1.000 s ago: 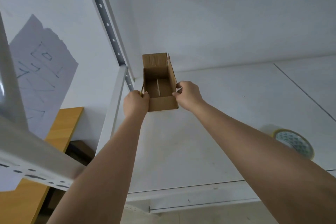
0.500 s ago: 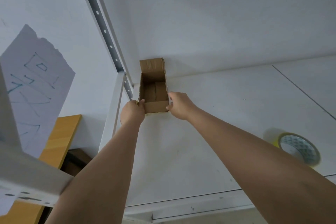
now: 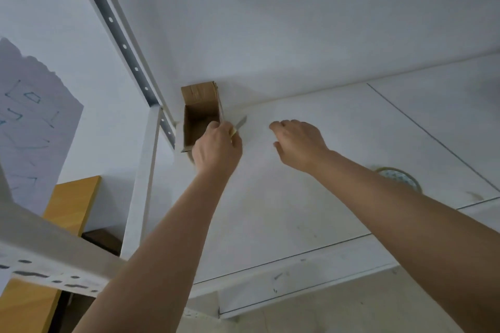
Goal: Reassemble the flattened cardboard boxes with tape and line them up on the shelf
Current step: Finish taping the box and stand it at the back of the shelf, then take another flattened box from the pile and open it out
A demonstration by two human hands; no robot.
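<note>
Standing cardboard box, shelf corner.

no text, label or number could be read anywhere. the sheet of paper on the left carried only blue hand-drawn lines and box-like shapes, which did not form clear letters. the cardboard box showed no print on its visible faces.
</note>
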